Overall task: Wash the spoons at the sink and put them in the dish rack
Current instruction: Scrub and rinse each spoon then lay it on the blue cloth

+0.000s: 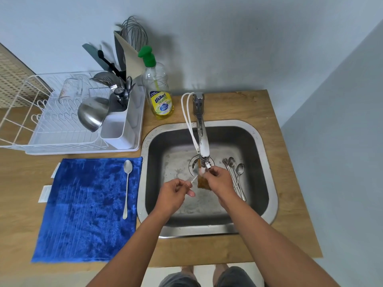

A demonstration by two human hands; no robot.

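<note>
Spoon in hand (193, 179): thin handle pinched by left hand (176, 193), over the sink basin, bowel end hidden behind sponge/right hand.
Left fingers (190, 192): curled, clamped on the spoon handle.
Right hand (217, 180): under the faucet (202, 139) tip, fingers curled round a brown sponge (202, 183), which sits against the spoon.
Spoons in sink (235, 175): small bunch lying on the basin floor, R of the drain, just beside right hand.
Spoon on cloth (126, 187): lies alone on the blue cloth (83, 210), bowl away from person, near cloth's R edge.
Sink (267, 183): steel, set in wooden tabletop (290, 204).
Dish rack (62, 129): white, L of sink behind cloth; holds a steel bowl (93, 112) & utensils in its caddy.
Soap bottle (158, 88): green pump, stands btwn rack and faucet.
</note>
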